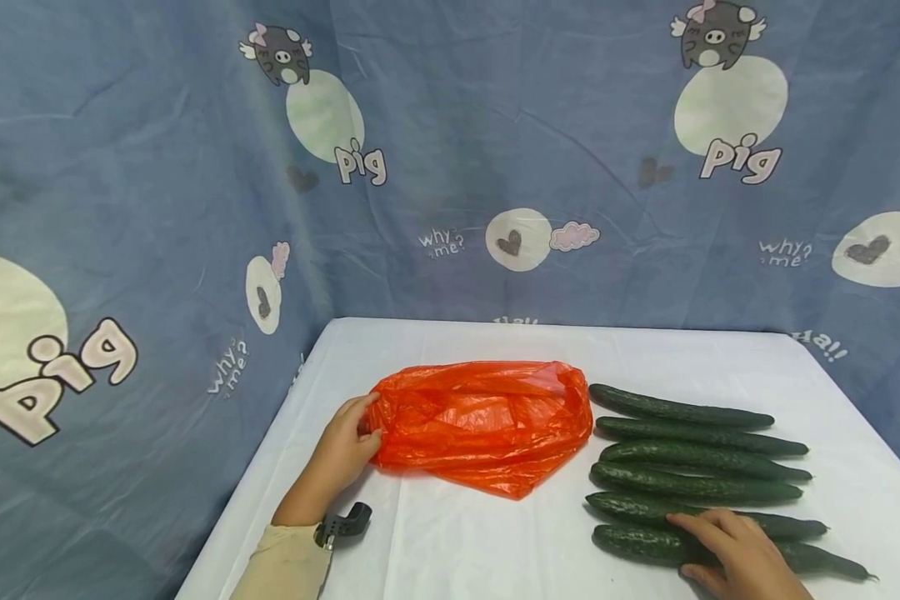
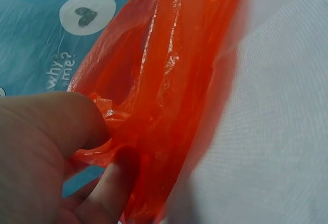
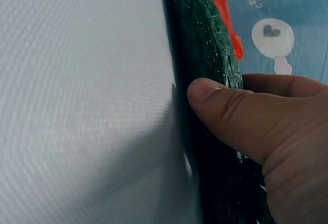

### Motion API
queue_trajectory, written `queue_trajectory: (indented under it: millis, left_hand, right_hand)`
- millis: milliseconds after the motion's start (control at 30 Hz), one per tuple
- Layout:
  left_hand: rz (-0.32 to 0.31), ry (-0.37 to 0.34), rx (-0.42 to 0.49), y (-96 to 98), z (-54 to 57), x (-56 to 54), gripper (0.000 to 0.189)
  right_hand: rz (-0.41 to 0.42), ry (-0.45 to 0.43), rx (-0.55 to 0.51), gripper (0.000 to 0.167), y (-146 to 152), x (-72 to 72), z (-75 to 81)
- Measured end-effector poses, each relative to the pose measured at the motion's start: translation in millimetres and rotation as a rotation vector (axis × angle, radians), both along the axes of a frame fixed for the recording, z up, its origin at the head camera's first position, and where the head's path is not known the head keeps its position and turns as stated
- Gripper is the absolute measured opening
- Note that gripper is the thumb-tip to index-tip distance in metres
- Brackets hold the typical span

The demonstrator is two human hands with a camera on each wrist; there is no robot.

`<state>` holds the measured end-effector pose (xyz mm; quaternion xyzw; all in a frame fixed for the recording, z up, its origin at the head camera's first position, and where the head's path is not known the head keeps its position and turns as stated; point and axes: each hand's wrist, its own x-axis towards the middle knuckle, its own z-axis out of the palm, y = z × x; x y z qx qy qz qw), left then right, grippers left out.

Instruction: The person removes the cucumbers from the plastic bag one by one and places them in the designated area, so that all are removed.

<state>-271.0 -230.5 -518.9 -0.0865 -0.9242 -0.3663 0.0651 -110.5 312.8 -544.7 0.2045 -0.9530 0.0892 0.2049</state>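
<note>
A crumpled red plastic bag (image 1: 480,425) lies on the white table. My left hand (image 1: 343,446) pinches its left end. Up close in the left wrist view, the thin film of the bag (image 2: 169,80) bunches between thumb and fingers. At the right, my right hand (image 1: 746,557) grips the nearest dark green cucumber (image 1: 637,543). In the right wrist view the thumb lies on the near side of that cucumber (image 3: 200,34), with the fingers over its far side, partly hidden. This cucumber still rests on the table.
Several more cucumbers (image 1: 697,458) lie side by side beyond the gripped one, stems pointing right. The white tablecloth (image 1: 450,542) reaches back to a blue printed curtain (image 1: 435,167) behind and at both sides. A dark band (image 1: 348,521) sits on the left wrist.
</note>
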Motion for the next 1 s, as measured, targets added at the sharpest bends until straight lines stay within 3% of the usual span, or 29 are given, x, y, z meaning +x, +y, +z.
queue_trajectory:
  millis: [233, 533, 667, 867, 967, 1000]
  left_hand:
    - [0.007, 0.027, 0.006, -1.4, 1.3, 1.5, 0.066]
    - [-0.002, 0.072, 0.158, -5.5, 0.2, 7.3, 0.059]
    - [0.006, 0.114, 0.173, -7.2, 3.3, 9.0, 0.055]
    - [0.021, 0.118, 0.158, -8.5, 3.1, 12.6, 0.052]
    - [0.022, 0.110, 0.160, -8.6, 1.5, 13.6, 0.052]
    - [0.023, 0.104, 0.154, -8.8, 1.1, 13.7, 0.052]
  right_hand:
    - [0.011, 0.006, -0.002, 0.071, 1, 0.7, -0.4]
    - [0.169, 0.069, -0.026, 0.076, 11, -2.2, -6.2]
    - [0.161, 0.048, -0.028, 0.076, 12, -2.2, -8.7]
    - [0.161, -0.004, -0.041, 0.071, 13, -0.6, -13.5]
    - [0.150, -0.071, -0.051, 0.067, 14, 0.3, -15.6]
    - [0.135, -0.136, -0.052, 0.063, 13, 0.4, -13.6]
